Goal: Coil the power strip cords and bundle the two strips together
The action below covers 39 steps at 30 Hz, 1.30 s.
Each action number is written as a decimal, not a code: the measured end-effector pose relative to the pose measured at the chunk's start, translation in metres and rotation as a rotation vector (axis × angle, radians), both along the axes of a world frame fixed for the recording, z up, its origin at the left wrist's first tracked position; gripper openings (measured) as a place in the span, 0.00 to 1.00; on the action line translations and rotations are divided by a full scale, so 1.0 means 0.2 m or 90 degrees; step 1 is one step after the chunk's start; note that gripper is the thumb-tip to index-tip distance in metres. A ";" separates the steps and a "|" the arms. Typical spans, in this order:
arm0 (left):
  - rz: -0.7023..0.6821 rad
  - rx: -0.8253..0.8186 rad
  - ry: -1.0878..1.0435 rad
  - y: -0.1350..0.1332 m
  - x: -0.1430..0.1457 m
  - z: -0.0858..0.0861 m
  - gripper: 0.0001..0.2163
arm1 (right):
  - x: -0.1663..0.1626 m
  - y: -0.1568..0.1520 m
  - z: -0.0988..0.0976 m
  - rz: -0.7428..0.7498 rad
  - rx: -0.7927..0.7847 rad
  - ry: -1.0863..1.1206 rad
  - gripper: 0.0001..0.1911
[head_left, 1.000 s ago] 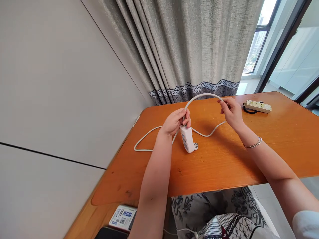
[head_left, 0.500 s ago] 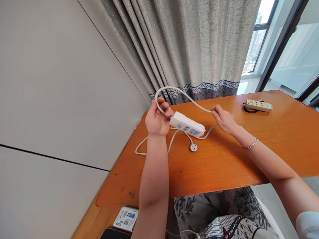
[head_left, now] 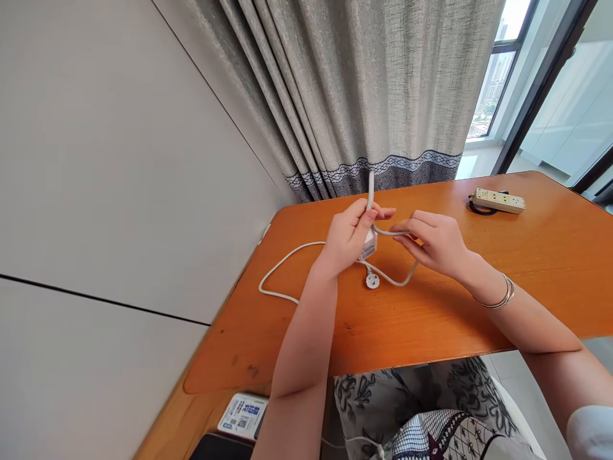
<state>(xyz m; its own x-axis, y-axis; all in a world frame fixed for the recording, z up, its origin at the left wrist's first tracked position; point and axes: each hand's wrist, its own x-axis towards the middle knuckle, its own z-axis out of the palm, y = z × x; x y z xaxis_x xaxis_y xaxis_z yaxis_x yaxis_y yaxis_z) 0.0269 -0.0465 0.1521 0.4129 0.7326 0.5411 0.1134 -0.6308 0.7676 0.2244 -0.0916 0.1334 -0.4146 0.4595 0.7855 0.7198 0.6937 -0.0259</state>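
Observation:
My left hand (head_left: pixel 353 230) is closed around the white power strip and its cord, above the table. Most of the white power strip (head_left: pixel 369 245) is hidden behind that hand; one end shows beside the fingers. A loop of white cord (head_left: pixel 371 185) rises from the thumb and bends back towards the right. My right hand (head_left: pixel 433 239) pinches the cord between thumb and fingers, just right of the left hand. Below them the round plug (head_left: pixel 372 280) rests on the table, pins showing. More cord lies in a wide curve to the left.
A cream power strip (head_left: pixel 500 200) with a black cord lies at the table's far right. The wooden table (head_left: pixel 460 319) meets a pale wall panel (head_left: pixel 119 160) on the left. Behind hangs a grey curtain (head_left: pixel 383 96). A white printed box (head_left: pixel 242 415) sits below the front left edge.
My left hand has moved right and turned, swinging the power strip end-on. The right hand has brought the cord in close to it, and the cord's loop is narrower.

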 end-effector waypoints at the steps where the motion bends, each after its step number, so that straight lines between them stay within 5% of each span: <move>1: -0.002 0.006 0.026 -0.01 0.01 0.00 0.22 | -0.01 -0.01 0.01 -0.002 0.015 0.003 0.14; 4: -0.045 -0.013 0.019 -0.04 0.05 0.00 0.22 | -0.02 -0.04 0.02 0.017 0.049 0.021 0.14; 9: -0.262 -0.265 -0.092 -0.10 0.12 -0.02 0.24 | 0.01 -0.05 0.06 0.041 0.086 0.153 0.11; 19: -0.451 -0.434 -0.079 -0.14 0.12 0.00 0.24 | 0.07 -0.06 0.13 0.106 -0.168 0.154 0.17; 27: -0.470 -0.508 -0.122 -0.14 0.15 -0.01 0.20 | 0.07 -0.04 0.13 0.221 -0.299 0.250 0.17; 34: -0.452 -0.468 -0.250 -0.14 0.09 0.05 0.16 | 0.11 0.05 0.10 0.390 -0.528 0.418 0.21; 39: -0.433 -0.505 -0.210 -0.13 0.08 0.04 0.19 | 0.07 0.06 0.08 0.428 -0.604 0.519 0.22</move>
